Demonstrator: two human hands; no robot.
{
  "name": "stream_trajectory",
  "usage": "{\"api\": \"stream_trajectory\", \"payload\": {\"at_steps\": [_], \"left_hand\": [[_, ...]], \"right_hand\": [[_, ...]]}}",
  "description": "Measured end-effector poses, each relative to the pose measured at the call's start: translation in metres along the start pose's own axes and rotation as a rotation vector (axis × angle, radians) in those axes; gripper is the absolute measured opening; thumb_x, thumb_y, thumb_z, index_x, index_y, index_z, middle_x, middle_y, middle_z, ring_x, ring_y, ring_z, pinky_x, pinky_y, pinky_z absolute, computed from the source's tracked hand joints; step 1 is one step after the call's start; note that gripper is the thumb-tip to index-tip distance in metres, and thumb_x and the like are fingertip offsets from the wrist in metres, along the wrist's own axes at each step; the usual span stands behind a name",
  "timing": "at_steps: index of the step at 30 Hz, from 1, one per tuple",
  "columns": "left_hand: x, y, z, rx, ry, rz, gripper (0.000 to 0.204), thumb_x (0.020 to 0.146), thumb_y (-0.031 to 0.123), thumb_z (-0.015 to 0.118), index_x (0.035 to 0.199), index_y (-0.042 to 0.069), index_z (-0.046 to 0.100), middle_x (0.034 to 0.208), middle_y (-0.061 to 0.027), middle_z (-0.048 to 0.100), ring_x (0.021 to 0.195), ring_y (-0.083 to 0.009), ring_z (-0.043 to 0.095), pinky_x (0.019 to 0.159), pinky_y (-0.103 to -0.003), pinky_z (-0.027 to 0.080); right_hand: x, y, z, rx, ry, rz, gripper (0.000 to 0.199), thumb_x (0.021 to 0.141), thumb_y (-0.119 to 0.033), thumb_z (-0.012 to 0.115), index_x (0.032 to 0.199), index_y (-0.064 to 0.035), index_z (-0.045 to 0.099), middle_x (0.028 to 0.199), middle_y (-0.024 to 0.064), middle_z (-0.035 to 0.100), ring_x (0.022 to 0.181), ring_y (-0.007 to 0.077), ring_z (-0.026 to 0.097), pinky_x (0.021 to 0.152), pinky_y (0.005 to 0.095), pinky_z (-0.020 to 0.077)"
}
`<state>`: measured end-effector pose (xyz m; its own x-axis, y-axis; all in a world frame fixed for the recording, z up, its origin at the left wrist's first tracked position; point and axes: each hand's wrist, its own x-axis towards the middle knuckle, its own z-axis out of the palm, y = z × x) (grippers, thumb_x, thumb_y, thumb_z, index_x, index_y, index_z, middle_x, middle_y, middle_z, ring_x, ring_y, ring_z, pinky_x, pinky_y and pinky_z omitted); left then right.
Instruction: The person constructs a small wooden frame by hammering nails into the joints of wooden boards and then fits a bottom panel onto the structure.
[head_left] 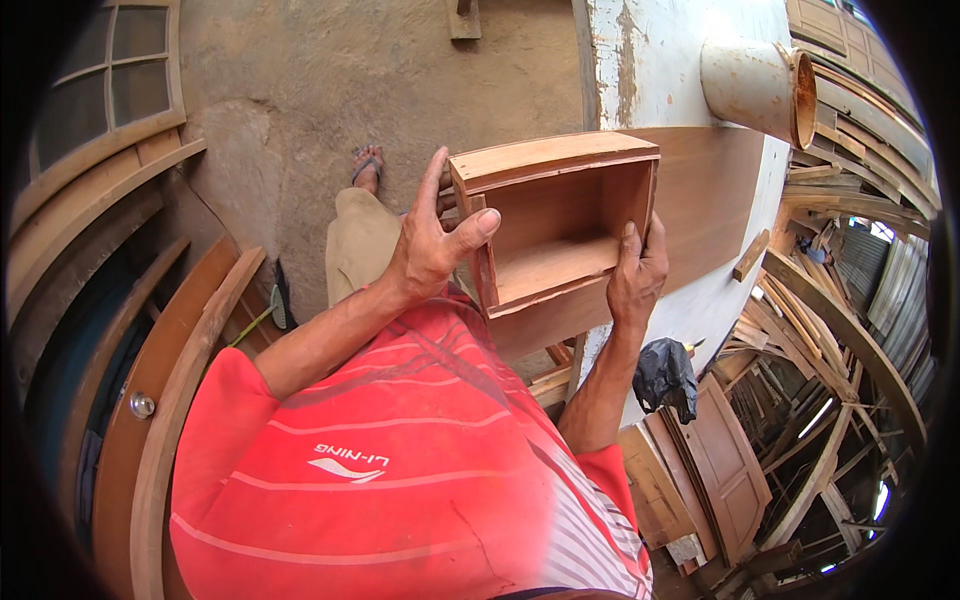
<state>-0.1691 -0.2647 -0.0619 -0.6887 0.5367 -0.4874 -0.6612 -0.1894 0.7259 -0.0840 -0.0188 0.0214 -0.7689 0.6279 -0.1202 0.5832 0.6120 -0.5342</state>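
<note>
A small wooden drawer box (555, 157) is held up in front of me, tilted so that its hollow inside faces me. Its rim looks rough and unpainted, and the interior is reddish brown. At its left end my left hand (430, 245) grips the side, thumb toward me and the fingers partly hidden behind. My right hand (638, 275) pinches the lower right corner, with the thumb over the edge on the inside. Behind the box a brown wood sheet (700, 190) lies on a white-painted tabletop (660, 60).
A rusty white cylinder (755, 92) lies on the table at the far right, near a small wood block (751, 255). A black plastic bag (665, 378) hangs by the table's near edge. Door panels (725, 465) and stacked timber stand right; a brown door (170, 390) leans left.
</note>
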Motion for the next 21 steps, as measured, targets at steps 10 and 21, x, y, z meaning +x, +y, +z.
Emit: {"api": "stream_trajectory", "payload": {"at_steps": [10, 21], "left_hand": [[0.0017, -0.0011, -0.0016, 0.067, 0.007, 0.012, 0.112, 0.090, 0.052, 0.076, 0.163, -0.006, 0.014, 0.149, -0.0262, 0.047, 0.136, -0.0329, 0.051, 0.113, -0.043, 0.042], [0.0047, -0.0084, -0.0051, 0.152, 0.021, 0.068, 0.116, 0.088, 0.060, 0.075, 0.161, -0.009, 0.017, 0.149, -0.0312, 0.047, 0.138, -0.0375, 0.051, 0.111, -0.045, 0.047]], "right_hand": [[-0.0008, -0.0010, 0.0020, 0.035, 0.023, -0.008, 0.037, 0.107, -0.013, 0.057, 0.141, 0.0003, 0.059, 0.121, 0.0185, 0.072, 0.110, 0.0263, 0.068, 0.097, 0.0372, 0.0507], [-0.0002, -0.0024, 0.0002, 0.023, 0.013, 0.019, 0.037, 0.107, -0.014, 0.057, 0.140, 0.0011, 0.060, 0.122, 0.0180, 0.072, 0.111, 0.0260, 0.068, 0.098, 0.0380, 0.0506]]}}
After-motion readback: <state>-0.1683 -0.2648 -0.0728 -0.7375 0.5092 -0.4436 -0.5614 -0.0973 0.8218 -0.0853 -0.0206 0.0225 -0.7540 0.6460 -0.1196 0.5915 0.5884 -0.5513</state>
